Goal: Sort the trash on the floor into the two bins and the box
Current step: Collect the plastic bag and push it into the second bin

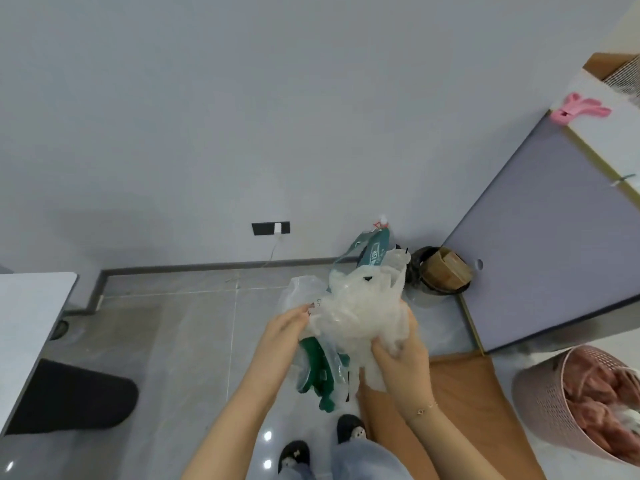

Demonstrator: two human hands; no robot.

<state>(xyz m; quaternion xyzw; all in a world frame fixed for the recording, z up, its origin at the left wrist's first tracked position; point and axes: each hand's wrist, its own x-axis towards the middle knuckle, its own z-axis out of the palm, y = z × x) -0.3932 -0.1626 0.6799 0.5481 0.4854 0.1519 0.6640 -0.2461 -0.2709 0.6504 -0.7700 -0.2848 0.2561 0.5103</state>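
Observation:
I hold a crumpled bundle of clear plastic wrap (360, 306) above the floor with both hands. My right hand (401, 362) grips its lower right side. My left hand (284, 327) touches its left side, fingers fairly straight. A green plastic package (318, 372) hangs under the bundle, and a green-labelled wrapper (374, 251) sticks up behind it. A dark round bin (440, 271) holding cardboard pieces stands by the wall. A pink perforated bin (540, 410) with pinkish contents stands at the lower right. A brown cardboard box flap (460, 382) lies below my right arm.
A grey-purple panel (540, 237) leans at the right behind the dark bin. A white table edge (31, 323) and a black chair seat (69, 400) are at the left. A wall socket with a plugged charger (273, 228) is low on the wall. My feet (322, 441) stand on grey tiles.

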